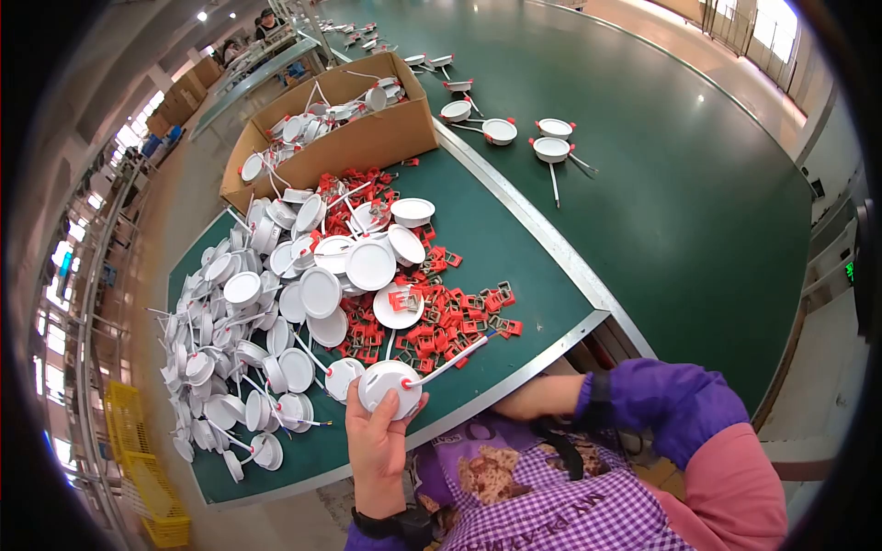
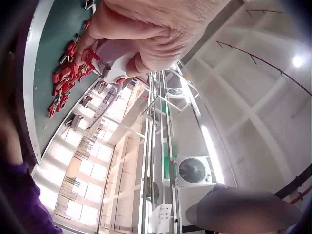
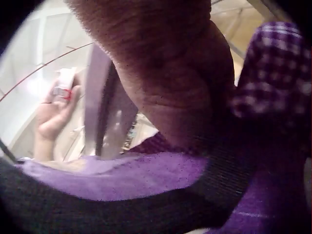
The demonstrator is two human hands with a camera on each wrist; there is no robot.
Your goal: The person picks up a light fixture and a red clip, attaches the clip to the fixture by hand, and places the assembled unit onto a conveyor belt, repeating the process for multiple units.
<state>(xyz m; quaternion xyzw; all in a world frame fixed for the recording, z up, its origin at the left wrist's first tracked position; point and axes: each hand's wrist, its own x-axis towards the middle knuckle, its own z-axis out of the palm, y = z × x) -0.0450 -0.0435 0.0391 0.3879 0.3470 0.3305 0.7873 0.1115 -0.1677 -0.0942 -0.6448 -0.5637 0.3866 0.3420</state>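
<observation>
My left hand (image 1: 377, 441) grips a round white downlight (image 1: 378, 386) by its rim, thumb on its face, above the table's near edge. A white cable with a red collar sticks out from the downlight to the right. In the left wrist view, the fingers of the left hand (image 2: 161, 36) curl over the downlight (image 2: 117, 56), with a red spring clip (image 2: 89, 59) at its side. My right hand (image 3: 170, 78) is low by the apron, dark and blurred in the right wrist view; its fingers are hidden. In the head view the table edge covers it.
Red spring clips (image 1: 450, 321) lie heaped on the green table (image 1: 524, 262), beside a large pile of white downlights (image 1: 243, 289). Behind stands a cardboard box (image 1: 367, 138) of downlights. A metal rail divides this table from a green conveyor belt (image 1: 680, 230) carrying several downlights.
</observation>
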